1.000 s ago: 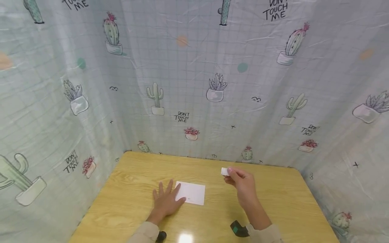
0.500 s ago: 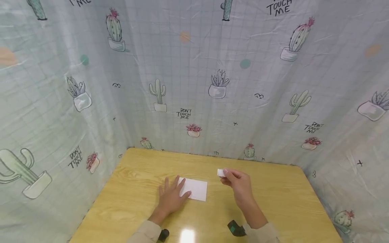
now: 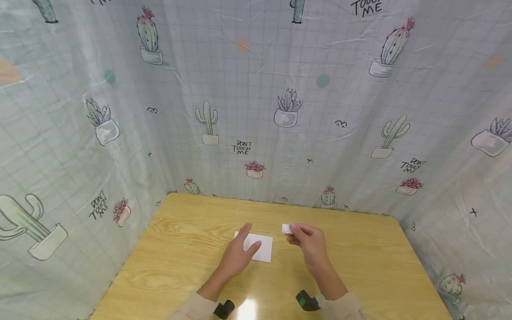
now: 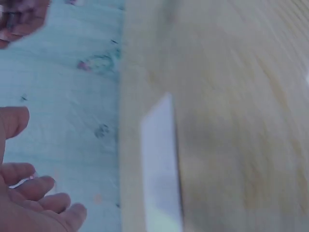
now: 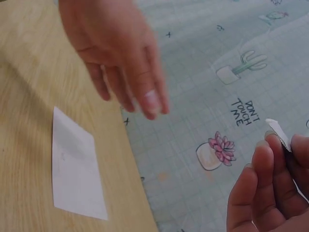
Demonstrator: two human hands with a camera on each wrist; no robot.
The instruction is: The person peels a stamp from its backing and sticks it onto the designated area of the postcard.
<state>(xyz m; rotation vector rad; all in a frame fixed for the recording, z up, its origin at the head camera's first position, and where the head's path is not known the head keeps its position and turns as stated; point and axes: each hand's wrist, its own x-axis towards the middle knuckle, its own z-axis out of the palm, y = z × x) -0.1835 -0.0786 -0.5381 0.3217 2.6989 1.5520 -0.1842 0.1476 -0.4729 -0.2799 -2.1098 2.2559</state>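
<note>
A white rectangular card with faint small print lies flat on the wooden table. Above its left part hovers my left hand, fingers extended and thumb spread, holding nothing. In the right wrist view that left hand hangs well apart from the card. Right of the card, my right hand pinches a small white piece of paper between thumb and fingers. Seen close up, this paper piece has a curled end and a fine jagged edge; the thumb and fingers hide the rest.
The yellow wood-grain table ends at a hanging curtain printed with cacti, which also runs along both sides. Black wrist devices sit by both sleeves. Light glares off the table's near part.
My left hand has lifted off the table and the card's left edge, turning and moving right. My right hand, still pinching the paper piece, has shifted slightly left, nearer the card.
</note>
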